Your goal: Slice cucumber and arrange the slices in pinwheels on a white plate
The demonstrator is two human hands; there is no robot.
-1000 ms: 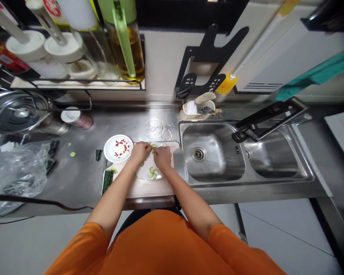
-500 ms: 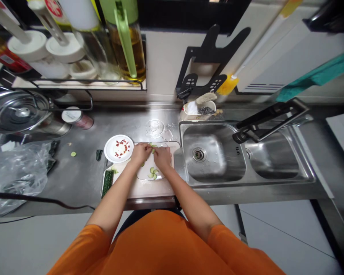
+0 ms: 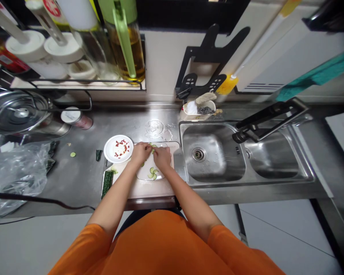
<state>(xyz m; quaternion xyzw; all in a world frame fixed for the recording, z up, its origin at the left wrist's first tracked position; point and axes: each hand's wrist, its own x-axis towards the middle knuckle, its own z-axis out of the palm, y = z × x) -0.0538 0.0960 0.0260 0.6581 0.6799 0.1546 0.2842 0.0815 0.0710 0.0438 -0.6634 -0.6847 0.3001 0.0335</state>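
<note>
My left hand (image 3: 141, 153) and my right hand (image 3: 163, 157) meet over the far side of a pale plate (image 3: 143, 174) with a dark rim. Both are closed, fingertips pinched together at thin green cucumber slices (image 3: 153, 145); the fingers partly hide what they grip. Nearer to me on this plate, several cucumber slices (image 3: 153, 173) lie in a fan-like flower. The plate rests on a light cutting board (image 3: 149, 192). A dark green length of cucumber (image 3: 107, 184) lies at the board's left edge. Touching the board's far left corner is a white round plate (image 3: 107, 149) holding small red pieces.
A double sink (image 3: 218, 179) and black faucet (image 3: 255, 128) are on the right. A flat metal blade (image 3: 180, 165) lies between board and sink. Leftward are cucumber scraps (image 3: 99, 154), a plastic bag (image 3: 20, 172), a lidded jar (image 3: 77, 118) and a pot (image 3: 17, 110). Bottles stand on a rack (image 3: 83, 84).
Hardly anything differs. Both hands stay pinched at the same spot on the plate, and the view shifts very slightly.
</note>
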